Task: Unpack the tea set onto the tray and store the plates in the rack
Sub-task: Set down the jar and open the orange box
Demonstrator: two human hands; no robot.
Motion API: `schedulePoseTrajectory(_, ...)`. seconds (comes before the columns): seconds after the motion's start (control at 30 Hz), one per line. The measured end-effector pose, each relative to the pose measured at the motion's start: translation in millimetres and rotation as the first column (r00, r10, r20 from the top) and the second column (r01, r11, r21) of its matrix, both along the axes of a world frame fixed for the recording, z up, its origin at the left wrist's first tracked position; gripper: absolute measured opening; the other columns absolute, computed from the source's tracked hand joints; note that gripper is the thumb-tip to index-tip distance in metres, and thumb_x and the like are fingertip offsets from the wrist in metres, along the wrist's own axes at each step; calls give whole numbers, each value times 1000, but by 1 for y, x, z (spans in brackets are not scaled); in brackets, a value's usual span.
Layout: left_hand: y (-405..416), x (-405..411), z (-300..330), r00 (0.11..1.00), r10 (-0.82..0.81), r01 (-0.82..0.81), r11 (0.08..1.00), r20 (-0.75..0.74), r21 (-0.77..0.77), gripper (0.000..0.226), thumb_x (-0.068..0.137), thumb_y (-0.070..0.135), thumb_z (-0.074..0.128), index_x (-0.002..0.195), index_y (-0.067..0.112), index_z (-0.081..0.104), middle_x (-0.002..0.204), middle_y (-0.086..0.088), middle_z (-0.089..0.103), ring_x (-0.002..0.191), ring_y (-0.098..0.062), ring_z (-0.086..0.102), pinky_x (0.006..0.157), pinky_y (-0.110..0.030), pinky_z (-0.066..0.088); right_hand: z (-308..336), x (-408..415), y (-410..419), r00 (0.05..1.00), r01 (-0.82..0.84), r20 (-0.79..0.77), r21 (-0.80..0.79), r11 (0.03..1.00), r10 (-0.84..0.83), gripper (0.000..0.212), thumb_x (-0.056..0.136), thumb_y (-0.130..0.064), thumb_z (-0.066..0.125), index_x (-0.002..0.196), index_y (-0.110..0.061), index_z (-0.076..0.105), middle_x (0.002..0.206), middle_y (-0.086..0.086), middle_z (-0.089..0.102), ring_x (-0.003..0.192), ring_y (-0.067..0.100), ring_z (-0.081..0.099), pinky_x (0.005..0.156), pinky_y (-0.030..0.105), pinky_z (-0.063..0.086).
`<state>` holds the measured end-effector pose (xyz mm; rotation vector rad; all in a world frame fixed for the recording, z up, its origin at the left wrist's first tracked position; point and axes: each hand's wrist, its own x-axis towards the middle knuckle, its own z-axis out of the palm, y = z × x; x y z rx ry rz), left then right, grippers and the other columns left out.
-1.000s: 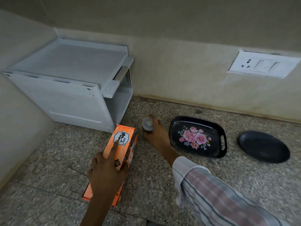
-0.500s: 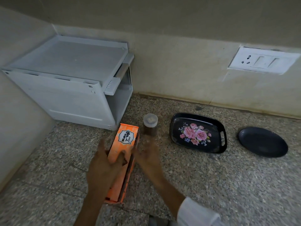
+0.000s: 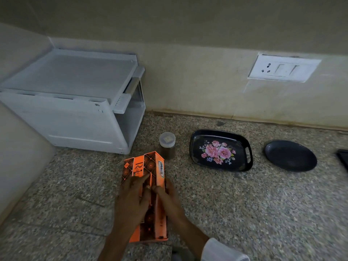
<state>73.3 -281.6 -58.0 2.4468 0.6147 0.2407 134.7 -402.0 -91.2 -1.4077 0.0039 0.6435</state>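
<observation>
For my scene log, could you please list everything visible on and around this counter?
box: one, orange, front centre of the counter, under both hands
jar: one, brown with pale lid, just behind the box
tray: one, black with pink flowers, right of the jar
plate: one, dark, right of the tray
rack: one, white, left corner
switch plate: one, white, on the wall
dark object: one, right edge, unclear
left hand: on the box
right hand: on the box
</observation>
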Motion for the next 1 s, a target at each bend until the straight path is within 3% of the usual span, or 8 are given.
schedulePoseTrajectory(0.07, -7, 1, -15, 1000, -16, 17, 997, -9, 78, 48, 86, 54, 43, 130, 43, 59, 133, 8, 56, 124, -23, 56, 90, -50, 53, -6, 2, -12, 999, 17, -32, -19, 1000, -18, 41, 87, -32, 63, 127, -25, 69, 120, 2, 75, 115, 24, 70, 105, 46, 52)
schedulePoseTrajectory(0.17, -18, 4, -26, 1000, -5, 7, 990, -11, 141, 48, 86, 56, 43, 128, 42, 62, 137, 8, 55, 129, -21, 52, 98, -52, 46, -13, 5, -26, 999, -2, -38, -58, 998, 0, 27, 102, -19, 57, 126, -23, 70, 121, 0, 75, 118, 24, 68, 101, 34, 53)
schedulePoseTrajectory(0.23, -21, 7, -27, 1000, 23, -20, 989, -15, 144, 50, 87, 57, 39, 129, 41, 62, 142, 8, 52, 133, -18, 47, 103, -54, 41, -11, 4, -34, 997, -38, 61, -115, 993, 45, 30, 105, -22, 54, 132, -22, 67, 125, -6, 73, 120, 13, 67, 101, 26, 52)
schedulePoseTrajectory(0.37, -28, 12, -31, 997, 80, -75, 986, -23, 146, 57, 85, 65, 37, 131, 40, 61, 150, 6, 47, 141, -21, 41, 108, -61, 31, -22, 0, -42, 945, -4, 307, -327, 945, 110, 30, 108, -27, 48, 126, -29, 70, 110, -10, 77, 99, 7, 73, 87, 33, 58)
schedulePoseTrajectory(0.47, -36, 21, -31, 987, 131, -112, 976, -93, 188, 68, 80, 77, 37, 139, 46, 50, 158, 7, 38, 150, -23, 28, 109, -69, 25, -19, 3, -38, 891, 6, 411, -433, 902, 191, 29, 106, -28, 48, 127, -30, 67, 111, -9, 76, 96, -1, 70, 83, 20, 54)
schedulePoseTrajectory(0.57, -40, 31, -31, 978, 172, -145, 968, -120, 206, 78, 73, 84, 40, 142, 50, 43, 161, 6, 33, 152, -26, 22, 108, -73, 21, -10, 10, -40, 872, -102, 388, -453, 886, 298, 36, 101, -19, 48, 136, -23, 59, 119, 0, 74, 104, 13, 70, 86, 18, 51)
schedulePoseTrajectory(0.7, -43, 35, -32, 972, 198, -164, 957, -126, 238, 75, 73, 81, 46, 142, 50, 43, 161, 6, 33, 151, -28, 24, 106, -72, 23, -12, 5, -37, 831, -114, 382, -594, 796, 404, 44, 99, -18, 48, 143, -16, 49, 116, 12, 73, 100, 32, 71, 80, 28, 53)
schedulePoseTrajectory(1.0, -25, 29, -34, 973, 223, -192, 922, -54, 335, 67, 79, 73, 48, 140, 44, 51, 158, 1, 39, 147, -32, 32, 103, -66, 29, -19, 14, -58, 848, 65, 430, -666, 743, 311, 20, 95, -25, 53, 110, -25, 66, 89, -2, 76, 75, 15, 73, 63, 23, 56)
